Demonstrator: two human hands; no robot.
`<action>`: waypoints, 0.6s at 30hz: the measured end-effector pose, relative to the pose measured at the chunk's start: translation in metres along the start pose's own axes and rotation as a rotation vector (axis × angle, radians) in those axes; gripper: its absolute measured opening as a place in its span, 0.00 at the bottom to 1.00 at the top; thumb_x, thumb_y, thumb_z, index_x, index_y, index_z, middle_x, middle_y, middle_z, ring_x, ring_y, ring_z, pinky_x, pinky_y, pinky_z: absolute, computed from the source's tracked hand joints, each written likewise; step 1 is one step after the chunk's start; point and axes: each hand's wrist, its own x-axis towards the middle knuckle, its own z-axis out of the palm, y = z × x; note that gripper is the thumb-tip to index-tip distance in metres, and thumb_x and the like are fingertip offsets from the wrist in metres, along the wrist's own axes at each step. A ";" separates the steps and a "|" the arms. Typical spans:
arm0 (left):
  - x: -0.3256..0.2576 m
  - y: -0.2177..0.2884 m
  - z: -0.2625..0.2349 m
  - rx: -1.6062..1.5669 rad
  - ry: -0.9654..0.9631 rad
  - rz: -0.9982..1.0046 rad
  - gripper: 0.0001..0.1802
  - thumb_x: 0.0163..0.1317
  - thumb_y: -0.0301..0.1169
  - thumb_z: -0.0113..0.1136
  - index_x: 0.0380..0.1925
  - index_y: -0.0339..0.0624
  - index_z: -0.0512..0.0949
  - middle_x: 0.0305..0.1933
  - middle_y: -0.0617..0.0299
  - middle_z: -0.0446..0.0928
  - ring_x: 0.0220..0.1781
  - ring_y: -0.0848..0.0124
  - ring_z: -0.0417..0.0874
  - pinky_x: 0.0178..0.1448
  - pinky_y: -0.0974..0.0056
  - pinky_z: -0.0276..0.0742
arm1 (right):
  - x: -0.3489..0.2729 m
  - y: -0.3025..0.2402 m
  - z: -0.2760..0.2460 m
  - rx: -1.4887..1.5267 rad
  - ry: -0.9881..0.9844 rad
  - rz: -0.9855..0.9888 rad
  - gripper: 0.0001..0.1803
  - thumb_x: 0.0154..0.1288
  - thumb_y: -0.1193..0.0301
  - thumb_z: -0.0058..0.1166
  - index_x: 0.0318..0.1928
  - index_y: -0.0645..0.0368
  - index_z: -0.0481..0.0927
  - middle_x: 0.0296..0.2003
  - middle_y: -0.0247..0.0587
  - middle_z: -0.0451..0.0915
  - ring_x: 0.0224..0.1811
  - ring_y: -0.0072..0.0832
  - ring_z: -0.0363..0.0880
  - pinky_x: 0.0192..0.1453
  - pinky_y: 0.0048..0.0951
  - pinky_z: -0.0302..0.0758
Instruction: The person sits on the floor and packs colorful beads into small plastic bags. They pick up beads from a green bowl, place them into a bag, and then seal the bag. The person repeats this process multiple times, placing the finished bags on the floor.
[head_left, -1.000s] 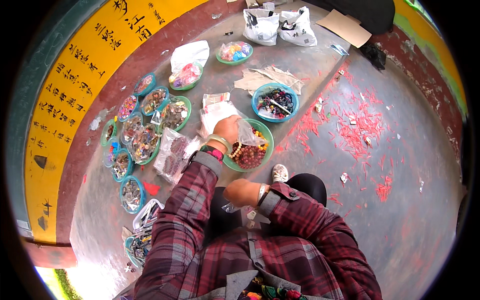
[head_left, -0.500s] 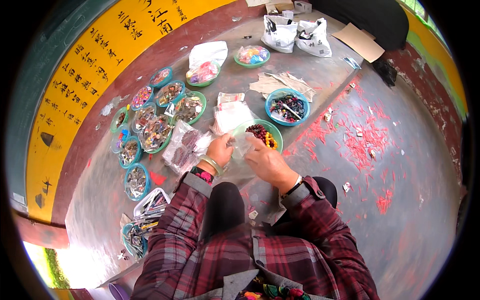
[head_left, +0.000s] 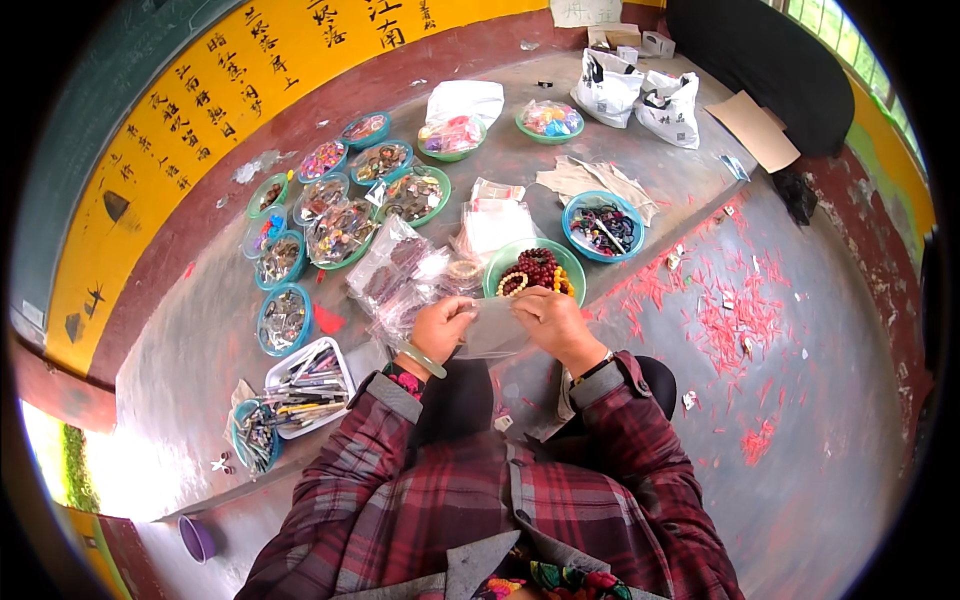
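Observation:
Between my two hands a clear plastic bag [head_left: 492,328] is stretched out flat. My left hand [head_left: 442,328] pinches one side of it, fingers closed, a pale bangle [head_left: 424,360] on the wrist. On the other side my right hand [head_left: 556,325] grips the bag's upper edge between thumb and fingers. Just beyond the hands stands a light green basket [head_left: 572,262] with dark red bead strings [head_left: 536,268], yellow beads [head_left: 563,283] and a cream bead bracelet [head_left: 512,284]. Left of it lie clear packets [head_left: 395,270] with dark red contents.
Several blue and green baskets of small items, such as a blue basket [head_left: 285,318], stand to the left. A white tray of pens [head_left: 312,385] sits nearer. A blue basket of dark strings [head_left: 603,226] is at right, past it a ledge edge and red scraps [head_left: 730,310] on the floor.
My hands have drawn back from over the green basket, and the bag is now spread flat between them. The cream bracelet in the basket has come into sight. The view has shifted.

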 end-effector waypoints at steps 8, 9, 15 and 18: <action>-0.036 0.009 -0.008 -0.269 0.082 0.037 0.13 0.63 0.28 0.50 0.45 0.34 0.76 0.40 0.60 0.77 0.36 0.75 0.79 0.35 0.71 0.81 | -0.018 -0.020 0.007 0.089 -0.072 0.124 0.03 0.51 0.76 0.57 0.29 0.63 0.78 0.26 0.43 0.77 0.27 0.37 0.77 0.31 0.29 0.72; -0.040 0.012 -0.009 -0.240 0.081 0.071 0.13 0.63 0.28 0.50 0.45 0.34 0.76 0.40 0.60 0.77 0.36 0.74 0.79 0.35 0.70 0.81 | -0.024 -0.022 0.009 0.100 -0.083 0.150 0.04 0.52 0.76 0.57 0.29 0.63 0.78 0.25 0.43 0.77 0.27 0.36 0.77 0.31 0.29 0.71; -0.063 0.015 -0.016 -0.168 0.016 0.240 0.11 0.64 0.26 0.48 0.42 0.32 0.76 0.37 0.58 0.78 0.34 0.73 0.80 0.35 0.70 0.80 | -0.047 -0.054 0.013 0.140 -0.222 0.250 0.04 0.53 0.76 0.57 0.29 0.63 0.78 0.24 0.42 0.76 0.25 0.32 0.76 0.29 0.28 0.70; -0.072 0.020 -0.016 -0.257 -0.018 0.185 0.10 0.65 0.26 0.47 0.41 0.32 0.74 0.32 0.59 0.77 0.32 0.73 0.80 0.35 0.70 0.79 | -0.053 -0.059 0.012 0.143 -0.213 0.236 0.04 0.53 0.75 0.57 0.31 0.62 0.79 0.24 0.43 0.75 0.25 0.33 0.75 0.30 0.28 0.70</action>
